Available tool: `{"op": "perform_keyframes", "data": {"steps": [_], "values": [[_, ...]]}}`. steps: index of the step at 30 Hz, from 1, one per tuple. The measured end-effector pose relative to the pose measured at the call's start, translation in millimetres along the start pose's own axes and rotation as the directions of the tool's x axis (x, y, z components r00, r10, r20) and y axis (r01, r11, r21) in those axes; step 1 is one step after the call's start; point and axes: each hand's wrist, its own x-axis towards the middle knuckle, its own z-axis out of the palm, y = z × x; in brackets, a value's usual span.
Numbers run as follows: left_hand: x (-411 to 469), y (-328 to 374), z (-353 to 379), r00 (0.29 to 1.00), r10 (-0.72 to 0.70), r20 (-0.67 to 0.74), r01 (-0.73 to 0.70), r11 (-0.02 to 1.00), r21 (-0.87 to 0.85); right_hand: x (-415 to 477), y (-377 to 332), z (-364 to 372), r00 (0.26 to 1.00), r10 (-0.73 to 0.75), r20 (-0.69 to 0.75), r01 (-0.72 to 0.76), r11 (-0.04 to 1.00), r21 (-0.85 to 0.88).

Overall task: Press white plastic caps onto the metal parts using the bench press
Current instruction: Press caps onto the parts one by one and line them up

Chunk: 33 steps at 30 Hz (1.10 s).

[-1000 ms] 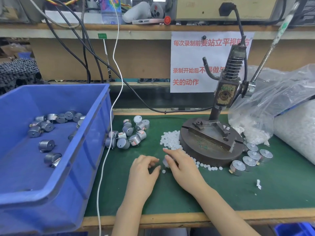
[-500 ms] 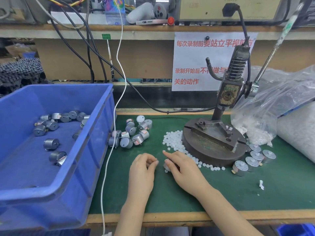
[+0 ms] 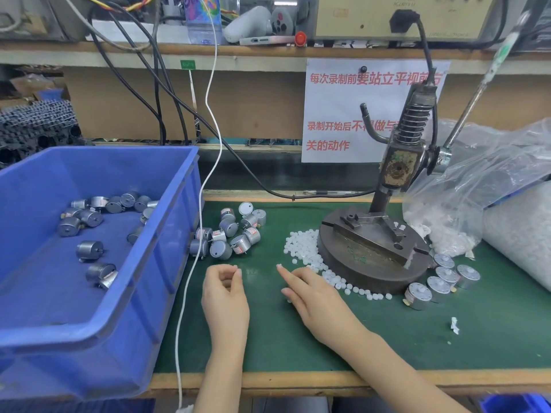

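Left hand [image 3: 226, 290] low over the green worktop [image 3: 387, 338], fingers curled, thumb tip against forefinger as for a pinch; impossible to tell of any cap between them. Right hand [image 3: 316, 296] just to the right, palm down, forefinger stretched far-left; nothing plainly grasped, anything under the palm hidden, so cannot tell.

Judged as the picking step: take a single piece from the heap of small round white plastic caps [image 3: 301, 248] touching the left edge of the dark iron bench press [image 3: 372, 251], then one from the cluster of short silver cylindrical metal parts [image 3: 229, 234] farther left, beside the blue plastic bin [image 3: 167, 248]. Set the cap square on the part and centre both on the round base before reaching for the long lever [image 3: 477, 93]; keep fingertips off the base during the stroke.

Caps translucent white, bead-like, loose, likely quick to roll and scatter; more trailing along the near rim of the base
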Motion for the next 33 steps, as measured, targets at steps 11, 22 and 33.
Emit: {"op": "perform_keyframes", "data": {"steps": [11, 22, 33], "values": [[8.8, 1.3, -2.9, 0.982, -0.105, -0.159, 0.076, 0.980, -0.181, 0.9, -10.8, 7.4, 0.999, -0.027, -0.034, 0.020, 0.984, -0.175], [-6.5, 2.4, 7.1, 0.976, 0.185, 0.116, -0.196, 0.977, 0.087, -2.0, -0.7, -2.4, 0.946, 0.293, -0.136, -0.222, 0.896, 0.385], [-15.2, -7.2, 16.3, 0.686, 0.390, 0.615, -0.670, 0.668, 0.323, -6.0, 5.3, -14.3, 0.808, 0.563, -0.174, -0.346, 0.692, 0.633]]}}
